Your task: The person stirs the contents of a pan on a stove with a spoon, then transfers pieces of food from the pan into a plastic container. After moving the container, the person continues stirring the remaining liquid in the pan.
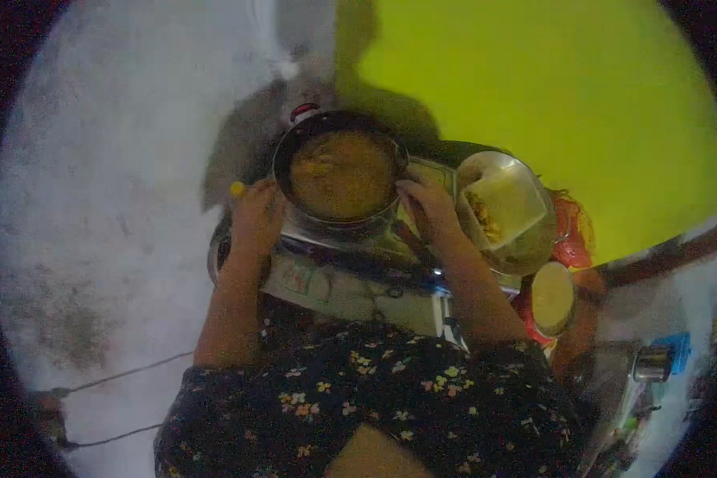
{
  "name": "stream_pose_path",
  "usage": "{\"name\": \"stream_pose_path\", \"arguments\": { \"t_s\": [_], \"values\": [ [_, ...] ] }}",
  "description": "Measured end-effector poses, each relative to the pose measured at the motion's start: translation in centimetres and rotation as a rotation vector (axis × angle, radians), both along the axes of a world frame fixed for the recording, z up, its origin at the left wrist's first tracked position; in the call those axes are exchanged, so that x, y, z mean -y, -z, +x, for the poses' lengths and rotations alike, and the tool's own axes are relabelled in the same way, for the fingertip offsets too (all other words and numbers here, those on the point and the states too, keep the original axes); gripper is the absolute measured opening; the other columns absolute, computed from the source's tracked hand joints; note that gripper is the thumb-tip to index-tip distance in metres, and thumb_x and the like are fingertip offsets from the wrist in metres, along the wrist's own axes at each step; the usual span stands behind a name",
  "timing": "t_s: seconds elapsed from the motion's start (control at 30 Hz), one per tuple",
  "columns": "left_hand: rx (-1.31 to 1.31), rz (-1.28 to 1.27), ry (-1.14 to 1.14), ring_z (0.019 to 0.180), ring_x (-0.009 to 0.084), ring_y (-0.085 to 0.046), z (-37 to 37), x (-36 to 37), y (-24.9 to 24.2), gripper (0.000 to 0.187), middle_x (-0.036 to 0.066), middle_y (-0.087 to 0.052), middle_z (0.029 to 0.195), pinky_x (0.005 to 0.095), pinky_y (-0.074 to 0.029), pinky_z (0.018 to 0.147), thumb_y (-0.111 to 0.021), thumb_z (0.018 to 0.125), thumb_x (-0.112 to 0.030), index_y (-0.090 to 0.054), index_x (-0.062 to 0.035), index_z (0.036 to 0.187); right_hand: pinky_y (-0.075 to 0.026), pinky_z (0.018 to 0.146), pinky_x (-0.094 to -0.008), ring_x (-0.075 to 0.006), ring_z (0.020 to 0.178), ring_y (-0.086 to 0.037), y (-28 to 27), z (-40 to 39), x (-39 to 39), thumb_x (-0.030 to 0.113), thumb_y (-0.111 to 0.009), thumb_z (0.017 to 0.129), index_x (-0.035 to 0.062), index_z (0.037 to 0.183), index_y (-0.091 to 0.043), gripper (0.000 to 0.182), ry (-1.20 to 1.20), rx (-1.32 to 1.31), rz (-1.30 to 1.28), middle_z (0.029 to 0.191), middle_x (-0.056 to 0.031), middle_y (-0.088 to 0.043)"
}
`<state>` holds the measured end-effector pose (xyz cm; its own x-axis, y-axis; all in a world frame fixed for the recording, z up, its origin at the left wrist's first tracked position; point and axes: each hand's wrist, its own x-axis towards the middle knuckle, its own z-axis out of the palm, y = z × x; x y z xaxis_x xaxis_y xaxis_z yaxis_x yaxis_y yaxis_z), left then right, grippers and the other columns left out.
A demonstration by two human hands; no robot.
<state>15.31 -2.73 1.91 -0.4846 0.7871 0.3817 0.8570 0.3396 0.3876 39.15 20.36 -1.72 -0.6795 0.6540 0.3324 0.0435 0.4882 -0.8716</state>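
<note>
A dark round pan full of brownish-orange food or liquid rests on a metal stove. At the pan's left side is my left hand, its fingers bent near the rim; a small yellow thing shows beside it. My right hand is at the pan's right side, fingertips close to the rim. A dark handle-like object lies under that hand. The image is dim and grainy, so what either hand grips is hard to make out.
Right of the stove, a metal bowl holds white paper with yellowish food pieces. Beyond it are a red item and a round pale-topped container. A metal cup stands farther right. Behind rises a green-and-white wall.
</note>
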Motion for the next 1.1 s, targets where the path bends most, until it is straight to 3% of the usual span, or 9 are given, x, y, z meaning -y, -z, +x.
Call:
{"name": "stream_pose_path", "arguments": {
  "t_s": [0.17,0.27,0.37,0.47,0.57,0.87,1.03,1.1],
  "values": [
    [0.009,-0.091,-0.1,0.117,0.0363,-0.051,-5.6,0.2,0.2,0.038,0.019,-0.051,0.128,0.0458,-0.039,0.099,-0.057,0.089,-0.027,-0.057,-0.003,0.119,-0.049,0.077,-0.0375,-0.0376,0.09,-0.06,-2.1,-1.5,-0.7,0.003,-0.061,0.077,0.0032,0.097,-0.061,0.02,-0.077,0.144,0.333,0.097,-0.0183,-0.062],
    [0.0,-0.091,-0.115,0.117,0.0367,-0.05,-7.4,-0.5,-0.3,0.042,0.019,-0.051,0.129,0.0458,-0.039,0.099,-0.056,0.09,-0.032,-0.056,-0.0035,0.12,-0.05,0.074,-0.0337,-0.03,0.084,-0.063,-2.9,-1.6,0.3,0.004,-0.062,0.081,0.0026,0.097,-0.062,0.016,0.086,-0.039,0.49,0.093,-0.0127,-0.064],
    [-0.01,-0.089,-0.102,0.119,0.0367,-0.049,-9.9,-1.5,0.7,0.046,0.019,-0.05,0.131,0.046,-0.039,0.1,-0.055,0.091,-0.037,-0.055,-0.0042,0.122,-0.052,0.073,-0.0314,-0.021,0.08,-0.064,-4.2,-1.5,0.1,0.006,-0.064,0.083,0.0015,0.093,-0.064,0.01,0.245,0.196,0.107,0.09,-0.0088,-0.066],
    [0.115,-0.121,-0.084,0.121,0.037,-0.046,-11.4,-3.4,1.7,0.05,0.02,-0.047,0.133,0.0461,-0.038,0.101,-0.054,0.091,-0.04,-0.053,-0.0038,0.126,-0.054,0.071,-0.029,-0.0156,0.077,-0.063,-5.0,-1.2,0.8,0.009,-0.062,0.086,-0.0001,0.088,-0.065,0.01,0.368,0.042,-0.317,0.084,-0.0074,-0.066],
    [0.098,-0.19,-0.063,0.123,0.038,-0.045,-12.8,-5.0,2.5,0.054,0.021,-0.043,0.137,0.0462,-0.038,0.102,-0.051,0.093,-0.042,-0.05,-0.0026,0.129,-0.054,0.07,-0.0295,-0.018,0.071,-0.064,-3.8,-0.9,0.1,0.012,-0.06,0.087,-0.0017,0.085,-0.064,0.015,0.303,0.123,-0.446,0.078,-0.0096,-0.065],
    [0.157,-0.279,-0.045,0.123,0.0402,-0.044,-13.0,-7.4,6.3,0.059,0.023,-0.045,0.134,0.049,-0.037,0.102,-0.042,0.095,-0.048,-0.051,0.0029,0.124,-0.053,0.063,-0.0309,-0.0187,0.068,-0.064,-2.6,-0.9,3.8,0.017,-0.055,0.085,-0.0026,0.084,-0.063,0.021,0.611,-0.131,-0.627,0.079,-0.0112,-0.065],
    [0.147,-0.375,0.027,0.118,0.0398,-0.048,-13.4,-7.8,6.7,0.059,0.023,-0.047,0.131,0.0505,-0.039,0.099,-0.04,0.095,-0.05,-0.053,0.0023,0.121,-0.054,0.066,-0.029,-0.0183,0.069,-0.064,0.1,0.7,3.4,0.014,-0.058,0.087,-0.0041,0.091,-0.061,0.019,0.558,-0.171,-0.389,0.082,-0.0117,-0.066],
    [0.12,-0.334,0.01,0.117,0.039,-0.049,-13.2,-7.6,7.2,0.058,0.023,-0.049,0.128,0.0501,-0.04,0.098,-0.04,0.095,-0.049,-0.055,0.0015,0.118,-0.054,0.068,-0.0282,-0.018,0.071,-0.064,0.8,0.5,3.6,0.013,-0.058,0.088,-0.0044,0.092,-0.061,0.019,0.597,-0.237,-0.449,0.084,-0.0115,-0.066]
  ]
}}
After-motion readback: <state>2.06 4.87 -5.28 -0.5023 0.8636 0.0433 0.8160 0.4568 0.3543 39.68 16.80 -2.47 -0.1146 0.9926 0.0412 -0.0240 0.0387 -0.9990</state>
